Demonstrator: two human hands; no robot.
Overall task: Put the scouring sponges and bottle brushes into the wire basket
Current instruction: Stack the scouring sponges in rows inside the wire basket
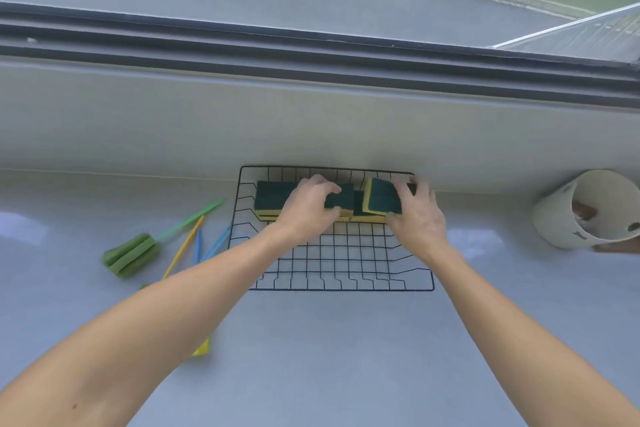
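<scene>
The pale grey counter (329, 340) runs below a window. The wire basket (346, 289) stands at its far edge. Your left hand (308, 208) grips the sponges (273, 196) in the basket's far end. Your right hand (417, 215) pinches a tilted sponge (382, 198) beside them. The bottle brushes (133, 255) lie left of the basket, outside it.

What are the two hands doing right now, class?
Left hand: grips the flat sponges.
Right hand: holds a tilted sponge.
</scene>
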